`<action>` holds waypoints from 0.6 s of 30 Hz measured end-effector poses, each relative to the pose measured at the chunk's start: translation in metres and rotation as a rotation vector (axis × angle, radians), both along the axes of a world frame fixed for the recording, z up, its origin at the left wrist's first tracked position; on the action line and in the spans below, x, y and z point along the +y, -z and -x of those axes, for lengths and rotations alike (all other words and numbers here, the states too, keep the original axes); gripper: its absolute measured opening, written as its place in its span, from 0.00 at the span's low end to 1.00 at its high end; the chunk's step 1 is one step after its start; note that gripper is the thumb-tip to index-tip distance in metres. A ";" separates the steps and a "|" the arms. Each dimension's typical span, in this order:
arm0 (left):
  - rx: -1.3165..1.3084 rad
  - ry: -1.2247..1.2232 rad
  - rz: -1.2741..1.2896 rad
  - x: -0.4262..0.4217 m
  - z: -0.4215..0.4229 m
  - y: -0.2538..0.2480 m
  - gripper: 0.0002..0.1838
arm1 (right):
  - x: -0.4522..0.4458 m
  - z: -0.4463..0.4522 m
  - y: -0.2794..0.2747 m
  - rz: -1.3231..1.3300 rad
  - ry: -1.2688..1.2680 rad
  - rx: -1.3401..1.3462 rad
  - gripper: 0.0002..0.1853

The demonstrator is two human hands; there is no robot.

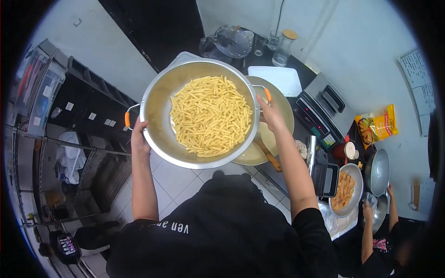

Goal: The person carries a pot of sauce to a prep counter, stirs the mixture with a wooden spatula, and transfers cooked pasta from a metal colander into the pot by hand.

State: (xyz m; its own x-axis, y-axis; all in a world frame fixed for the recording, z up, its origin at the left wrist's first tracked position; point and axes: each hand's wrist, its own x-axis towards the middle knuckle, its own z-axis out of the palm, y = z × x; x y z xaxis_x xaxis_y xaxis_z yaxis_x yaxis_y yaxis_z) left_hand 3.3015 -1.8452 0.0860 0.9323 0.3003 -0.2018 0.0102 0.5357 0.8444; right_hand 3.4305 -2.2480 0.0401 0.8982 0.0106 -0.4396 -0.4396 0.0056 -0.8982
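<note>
A large metal basin [160,99] with orange-sleeved handles is lifted in front of me, tilted a little toward my view. Short yellow pasta tubes [211,116] are heaped inside it. My left hand [140,137] grips the rim on the left, just below that side's handle. On the right, my right hand [271,113] is closed at the rim beside the other handle. Partly hidden behind the basin is a wide pan [285,104] holding a pale creamy liquid [269,136]. A wooden utensil [269,155] rests in the pan, its handle over the edge.
Right of the pan are a digital scale [320,120], a yellow bag [378,127] and a bowl of raw-looking meat pieces [343,190]. A co-worker's hands [368,208] hold a metal bowl at far right. Glassware [282,48] stands at the back; shelving [69,148] lines the left.
</note>
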 end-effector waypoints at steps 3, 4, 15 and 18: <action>-0.098 0.077 0.108 0.008 0.004 -0.021 0.28 | 0.021 -0.007 0.021 -0.163 0.154 -0.069 0.39; -0.165 0.173 0.121 0.022 0.004 -0.016 0.30 | 0.025 -0.011 0.031 -0.164 0.148 -0.070 0.39; 0.470 0.709 -0.854 0.077 -0.143 -0.050 0.33 | 0.031 -0.015 0.021 -0.195 0.390 -0.130 0.30; 0.424 0.669 -1.105 0.056 -0.180 -0.029 0.27 | 0.030 -0.018 0.025 -0.197 0.396 -0.159 0.29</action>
